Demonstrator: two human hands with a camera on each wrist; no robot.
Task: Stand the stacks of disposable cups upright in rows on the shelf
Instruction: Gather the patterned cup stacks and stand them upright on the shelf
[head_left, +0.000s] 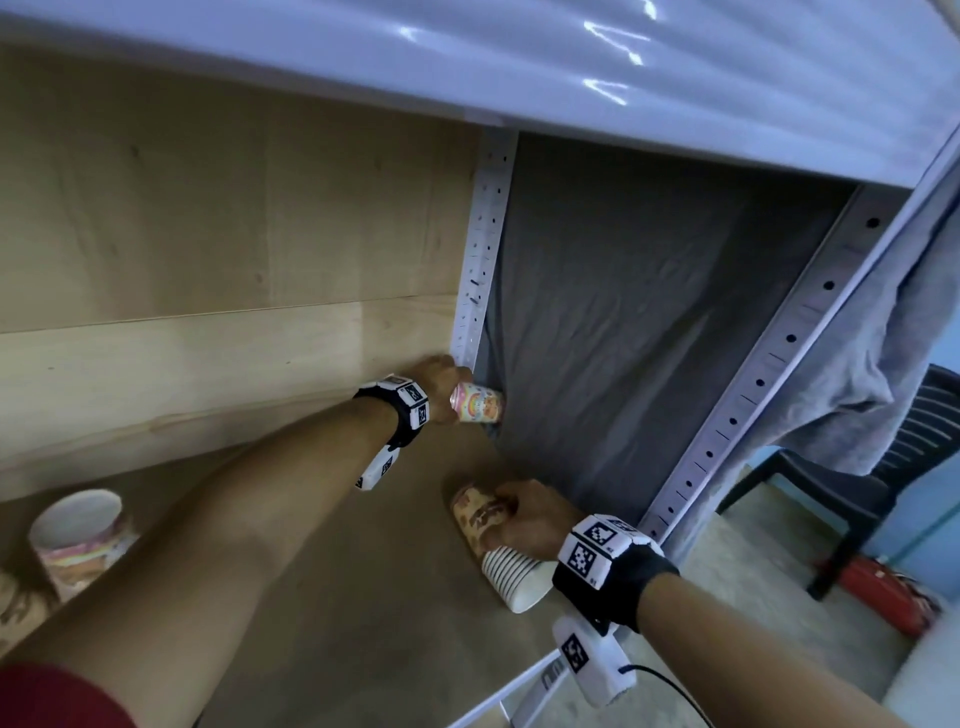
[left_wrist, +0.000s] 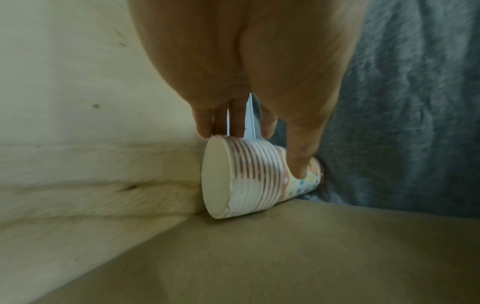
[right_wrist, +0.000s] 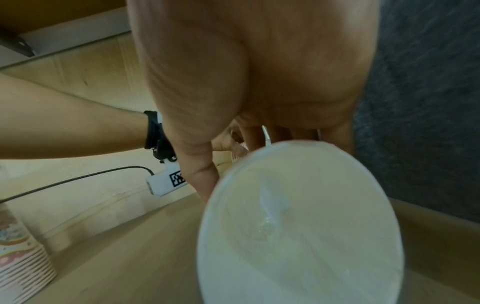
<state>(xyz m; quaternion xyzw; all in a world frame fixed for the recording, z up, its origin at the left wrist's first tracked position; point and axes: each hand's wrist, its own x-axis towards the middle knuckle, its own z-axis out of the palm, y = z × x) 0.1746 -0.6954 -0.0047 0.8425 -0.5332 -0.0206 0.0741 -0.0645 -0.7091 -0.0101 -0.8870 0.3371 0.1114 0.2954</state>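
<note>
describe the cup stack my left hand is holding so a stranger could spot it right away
Find the shelf's far corner, where the wooden back panel meets the grey cloth. The left hand holds the rainbow-print cup stack there, tipped over. The brown-print stack sits nearer, in the right hand.

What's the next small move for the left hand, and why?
Probably tip the pastel cup stack upright onto its base. The left hand grips it lying on its side in the shelf's back corner, base end facing the wrist camera, while the right hand holds another lying brown-printed stack.
</note>
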